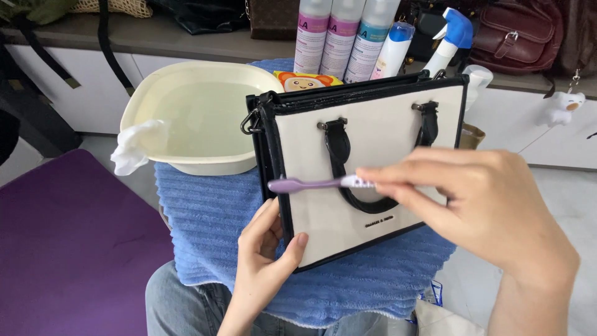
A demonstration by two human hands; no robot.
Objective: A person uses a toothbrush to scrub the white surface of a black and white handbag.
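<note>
The right hand (491, 205) is gripping a purple toothbrush (311, 183) against the cream handbag (367, 180) on the blue towel (211, 218), while the left hand (267, 249) is clasping its lower corner; scrubbing looks midway, no suds showing.

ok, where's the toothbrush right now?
Head view, centre: the purple toothbrush lies across the white handbag's front, held by the right hand, just above the left hand.
</note>
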